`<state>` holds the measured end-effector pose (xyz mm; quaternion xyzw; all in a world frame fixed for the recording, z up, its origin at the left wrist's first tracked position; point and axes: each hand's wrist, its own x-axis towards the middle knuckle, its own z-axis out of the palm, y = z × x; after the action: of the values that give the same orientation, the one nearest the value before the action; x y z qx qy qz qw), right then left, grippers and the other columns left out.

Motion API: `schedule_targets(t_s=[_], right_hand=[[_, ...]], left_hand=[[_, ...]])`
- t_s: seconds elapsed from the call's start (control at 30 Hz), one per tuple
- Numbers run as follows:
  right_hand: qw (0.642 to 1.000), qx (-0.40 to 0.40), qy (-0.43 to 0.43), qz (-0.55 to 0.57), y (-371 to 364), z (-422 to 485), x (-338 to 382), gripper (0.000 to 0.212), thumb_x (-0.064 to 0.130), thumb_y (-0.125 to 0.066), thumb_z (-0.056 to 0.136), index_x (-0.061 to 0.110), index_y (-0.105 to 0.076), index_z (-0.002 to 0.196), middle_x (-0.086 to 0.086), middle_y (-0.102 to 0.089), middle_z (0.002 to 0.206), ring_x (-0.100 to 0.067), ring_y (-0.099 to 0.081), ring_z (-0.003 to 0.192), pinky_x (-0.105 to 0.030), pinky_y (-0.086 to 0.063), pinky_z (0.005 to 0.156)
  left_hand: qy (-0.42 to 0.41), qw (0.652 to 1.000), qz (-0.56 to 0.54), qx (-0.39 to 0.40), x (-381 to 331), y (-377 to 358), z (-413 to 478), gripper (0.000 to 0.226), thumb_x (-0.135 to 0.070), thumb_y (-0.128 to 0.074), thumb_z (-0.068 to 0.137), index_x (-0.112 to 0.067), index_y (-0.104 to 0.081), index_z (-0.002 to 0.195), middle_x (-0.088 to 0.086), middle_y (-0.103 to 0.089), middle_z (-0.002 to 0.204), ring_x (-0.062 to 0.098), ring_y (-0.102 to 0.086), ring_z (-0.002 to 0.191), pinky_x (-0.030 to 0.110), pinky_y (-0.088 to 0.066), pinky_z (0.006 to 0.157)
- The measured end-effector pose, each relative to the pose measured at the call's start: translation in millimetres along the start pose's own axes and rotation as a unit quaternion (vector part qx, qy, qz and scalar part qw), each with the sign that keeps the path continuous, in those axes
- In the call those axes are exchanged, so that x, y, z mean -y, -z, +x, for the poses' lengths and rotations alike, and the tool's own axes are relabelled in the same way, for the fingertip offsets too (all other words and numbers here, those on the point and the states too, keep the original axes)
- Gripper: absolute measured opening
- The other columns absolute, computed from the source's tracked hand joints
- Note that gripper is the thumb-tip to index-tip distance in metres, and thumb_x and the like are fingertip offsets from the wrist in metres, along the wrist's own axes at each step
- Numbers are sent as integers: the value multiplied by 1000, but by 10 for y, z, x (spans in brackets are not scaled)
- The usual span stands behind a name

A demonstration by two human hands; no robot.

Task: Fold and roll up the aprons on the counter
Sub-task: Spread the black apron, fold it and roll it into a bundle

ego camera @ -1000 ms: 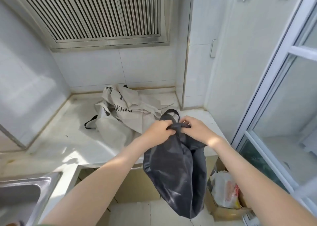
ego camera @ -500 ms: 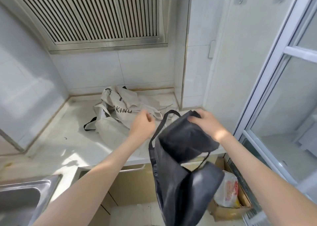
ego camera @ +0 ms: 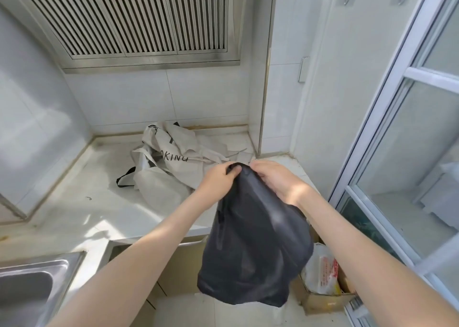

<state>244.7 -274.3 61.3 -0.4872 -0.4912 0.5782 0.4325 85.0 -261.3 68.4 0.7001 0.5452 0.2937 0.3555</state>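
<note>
Two aprons are in sight: a black apron [ego camera: 255, 247] held up in the air and a white apron [ego camera: 171, 167] lying crumpled on the counter [ego camera: 87, 217]. The left hand [ego camera: 218, 180] and the right hand [ego camera: 275, 180] meet at the black apron's bunched top, just above the counter's front right edge. The left fingers [ego camera: 233, 171] pinch the cloth against the thumb, and the right fingers [ego camera: 260, 167] curl over the gathered fabric from the other side. Below the hands the black apron hangs loose in front of the counter edge and covers part of the cabinet [ego camera: 181, 264] under it. The white apron sits toward the back of the counter, behind the left hand, with dark lettering on it and a black strap trailing off its left side. A steel sink [ego camera: 29, 284] is set into the counter at the near left. On the floor to the right, partly hidden by the hanging cloth, a cardboard box [ego camera: 323, 302] holds a plastic bag [ego camera: 320, 272]. A slatted vent [ego camera: 139, 16] fills the wall above, and a glass door [ego camera: 409, 152] stands close on the right.
</note>
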Motion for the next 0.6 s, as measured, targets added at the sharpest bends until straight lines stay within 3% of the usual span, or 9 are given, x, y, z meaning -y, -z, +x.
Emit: schedule_targets(t_s=[0.07,0.2,0.3,0.33,0.4,0.43,0.5,0.57,0.6], right_hand=[[999,34,7,-4,-56,29,-16,19,18,-48,97,7,-63,98,-13,-59,95,-24,-52,93,-34,-39,85],[997,55,13,-49,-254,111,14,33,20,-46,99,22,-71,78,0,-70,90,-16,-62,90,-29,-47,82],[982,68,12,-178,-514,336,29,25,24,-47,99,28,-71,100,3,-70,108,-15,-64,103,-36,-50,95],[977,87,5,-197,-625,383,57,23,27,-48,99,24,-69,108,2,-69,110,-15,-63,102,-33,-53,89],[965,137,-29,-221,-949,437,113,25,34,-50,98,21,-63,115,1,-66,103,-13,-61,85,-22,-52,58],[957,155,-39,-241,-1100,448,129,25,36,-51,97,21,-61,113,1,-65,97,-13,-59,76,-20,-46,48],[934,188,-19,-303,-1395,539,71,14,29,-52,95,18,-58,100,-2,-64,87,-15,-59,67,-22,-43,44],[922,166,18,-349,-1664,688,38,9,16,-49,92,13,-55,85,-7,-62,79,-19,-60,65,-27,-46,46],[925,144,30,-350,-1782,829,26,12,14,-47,91,12,-55,83,-8,-62,79,-20,-60,68,-30,-48,52]], left_hand=[[24,999,-38,-27,85,96,36,35,-30,-42,102,-13,-56,129,8,-58,130,24,-50,121,27,-38,93],[79,989,-89,-88,275,381,53,38,-35,-44,101,-15,-56,131,6,-58,128,25,-50,123,34,-40,103],[100,982,-29,-157,440,724,57,39,-37,-46,100,-16,-58,130,10,-60,126,28,-52,119,32,-41,97],[108,976,34,-187,502,839,50,40,-38,-45,99,-17,-58,130,12,-60,125,30,-52,117,31,-41,94],[130,959,114,-225,713,1067,-8,38,-38,-44,100,-18,-60,128,14,-63,119,33,-54,113,31,-41,90],[134,960,104,-220,814,1149,-29,37,-36,-45,100,-17,-62,126,13,-65,115,33,-56,109,31,-43,86],[140,971,24,-191,1019,1275,-30,35,-36,-47,99,-17,-62,124,10,-67,97,30,-63,87,27,-49,72],[148,974,-81,-154,1125,1394,61,30,-34,-50,98,-17,-61,120,7,-63,81,18,-60,59,23,-52,57],[144,971,-123,-142,1167,1458,136,26,-34,-52,97,-18,-60,117,7,-62,82,13,-59,56,23,-53,58]])
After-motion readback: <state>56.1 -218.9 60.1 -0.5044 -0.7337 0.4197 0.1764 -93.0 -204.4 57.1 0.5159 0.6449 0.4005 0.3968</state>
